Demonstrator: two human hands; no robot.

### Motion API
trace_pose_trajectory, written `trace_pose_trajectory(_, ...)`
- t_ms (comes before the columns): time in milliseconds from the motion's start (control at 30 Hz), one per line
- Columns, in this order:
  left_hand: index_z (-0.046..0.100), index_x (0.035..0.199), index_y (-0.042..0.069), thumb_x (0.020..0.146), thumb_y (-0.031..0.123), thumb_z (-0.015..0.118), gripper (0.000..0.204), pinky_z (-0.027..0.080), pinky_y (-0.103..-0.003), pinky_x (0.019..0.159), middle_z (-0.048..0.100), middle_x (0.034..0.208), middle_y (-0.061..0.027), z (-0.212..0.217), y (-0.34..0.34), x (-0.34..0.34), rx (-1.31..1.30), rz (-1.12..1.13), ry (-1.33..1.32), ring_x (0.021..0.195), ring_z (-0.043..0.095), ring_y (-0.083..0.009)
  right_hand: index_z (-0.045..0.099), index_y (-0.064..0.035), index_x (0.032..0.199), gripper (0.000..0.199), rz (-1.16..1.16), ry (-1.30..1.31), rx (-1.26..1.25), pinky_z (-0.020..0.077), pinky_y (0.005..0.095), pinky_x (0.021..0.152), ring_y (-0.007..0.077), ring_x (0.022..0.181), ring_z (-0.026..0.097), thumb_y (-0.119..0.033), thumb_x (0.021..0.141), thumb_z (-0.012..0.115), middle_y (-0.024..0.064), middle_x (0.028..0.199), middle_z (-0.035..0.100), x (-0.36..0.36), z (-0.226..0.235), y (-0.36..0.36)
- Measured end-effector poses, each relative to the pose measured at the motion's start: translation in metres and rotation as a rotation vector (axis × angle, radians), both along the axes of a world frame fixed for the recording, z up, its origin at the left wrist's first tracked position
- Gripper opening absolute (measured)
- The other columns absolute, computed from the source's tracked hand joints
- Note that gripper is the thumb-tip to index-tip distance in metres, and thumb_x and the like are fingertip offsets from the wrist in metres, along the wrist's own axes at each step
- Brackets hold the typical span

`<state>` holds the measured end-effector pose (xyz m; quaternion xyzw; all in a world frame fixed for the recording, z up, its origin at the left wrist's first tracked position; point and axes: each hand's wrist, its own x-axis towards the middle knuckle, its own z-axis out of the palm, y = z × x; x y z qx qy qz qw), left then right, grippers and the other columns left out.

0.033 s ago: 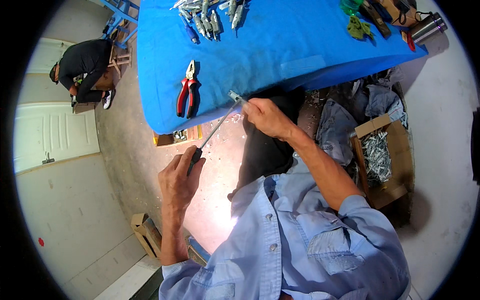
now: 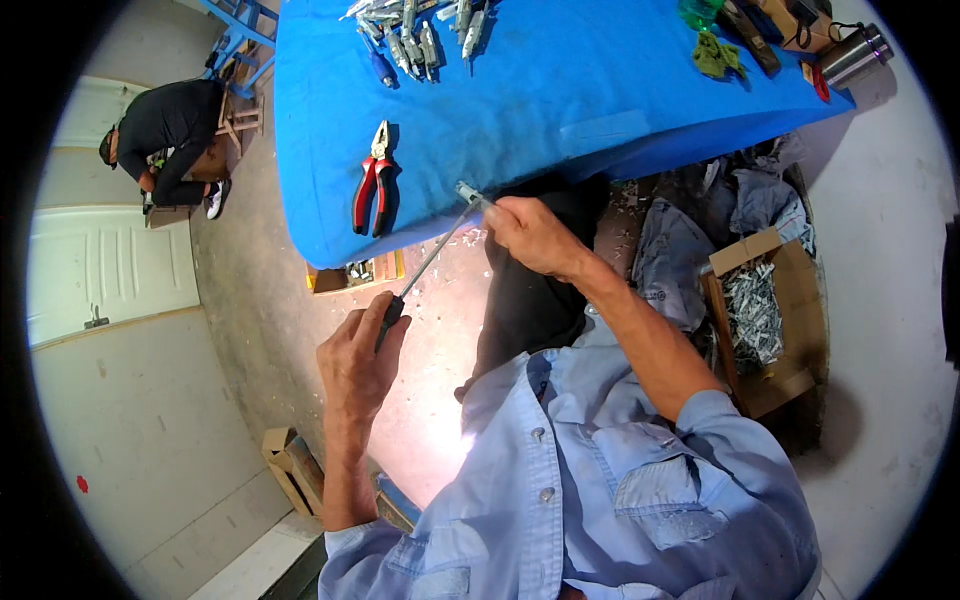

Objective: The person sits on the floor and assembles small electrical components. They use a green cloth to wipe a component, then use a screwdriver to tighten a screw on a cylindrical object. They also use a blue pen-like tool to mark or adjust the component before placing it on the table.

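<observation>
My left hand (image 2: 358, 358) is wrapped round the dark handle of a screwdriver (image 2: 432, 262), its long shaft slanting up to the right. The shaft's tip meets a small grey metal part (image 2: 470, 195) at the near edge of the blue-covered table. My right hand (image 2: 533, 233) pinches that part between thumb and fingers, which hide its near end. Left of it, on the cloth, lie combination pliers (image 2: 376, 180) with red and black handles, jaws pointing away. Farther back, several similar metal parts (image 2: 408, 45) are heaped beside a small blue-handled tool (image 2: 382, 68).
The blue table (image 2: 500, 110) also bears a green rag (image 2: 718, 57) and a steel flask (image 2: 855, 57) at far right. Below right, an open cardboard box (image 2: 800, 320) holds many metal pieces. Under the table's left edge is a shallow box (image 2: 330, 280). A person (image 2: 175, 130) sits bent over at far left.
</observation>
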<state>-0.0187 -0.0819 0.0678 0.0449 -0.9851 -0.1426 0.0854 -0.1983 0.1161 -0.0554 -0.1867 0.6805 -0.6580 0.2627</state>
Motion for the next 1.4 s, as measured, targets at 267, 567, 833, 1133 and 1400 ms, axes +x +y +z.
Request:
trace_pose_trajectory(267,0.07,0.119,0.006,0.086,0.015,0.079,0.036,0.054,-0.034,0.058,0.073,0.086,-0.0098,0.008,0.007,0.0,-0.172,-0.048,-0.044,0.069,0.07,-0.0209,0.059,0.0002,0.078,0.037,-0.016,0.032,0.024,0.0379,0.0306,0.055,0.0089,0.062,0.044,-0.027,0.103,0.053,-0.0009,0.064,0.047,0.002,-0.003,0.0)
trace_pose_trajectory(567,0.067,0.121,0.006,0.086,0.013,0.078,0.037,0.052,-0.034,0.058,0.065,0.08,-0.0054,0.011,0.015,-0.006,-0.339,-0.111,-0.059,0.069,0.065,-0.0185,0.054,0.003,0.077,0.035,-0.053,0.16,0.072,0.0385,0.0368,0.055,0.0129,0.06,0.042,-0.023,0.101,0.056,0.0074,0.061,0.043,0.0,-0.004,-0.001)
trace_pose_trajectory(833,0.067,0.121,0.006,0.085,0.013,0.079,0.038,0.053,-0.035,0.056,0.068,0.079,-0.0067,0.004,0.008,-0.008,-0.212,-0.098,-0.053,0.066,0.067,-0.0207,0.054,0.0039,0.079,0.033,-0.089,0.207,0.07,0.0399,0.038,0.055,0.0136,0.061,0.042,-0.022,0.1,0.057,0.0128,0.061,0.043,0.002,-0.002,-0.002)
trace_pose_trajectory(1133,0.071,0.117,0.003,0.087,0.01,0.078,0.032,0.057,-0.033,0.061,0.074,0.088,-0.0147,-0.006,-0.002,-0.009,0.196,0.039,-0.117,0.073,0.073,-0.0229,0.054,0.0039,0.079,0.032,-0.104,0.216,0.097,0.0402,0.0382,0.055,0.013,0.06,0.042,-0.02,0.1,0.058,0.0147,0.062,0.044,0.004,-0.001,-0.003)
trace_pose_trajectory(1400,0.069,0.119,0.004,0.088,0.013,0.078,0.034,0.057,-0.035,0.064,0.074,0.093,-0.0145,0.003,0.007,-0.006,-0.018,0.013,-0.079,0.075,0.073,-0.0237,0.058,0.0038,0.08,0.032,-0.115,0.194,0.112,0.0415,0.0373,0.056,0.013,0.061,0.044,-0.022,0.099,0.059,0.0124,0.062,0.049,0.006,0.005,-0.004)
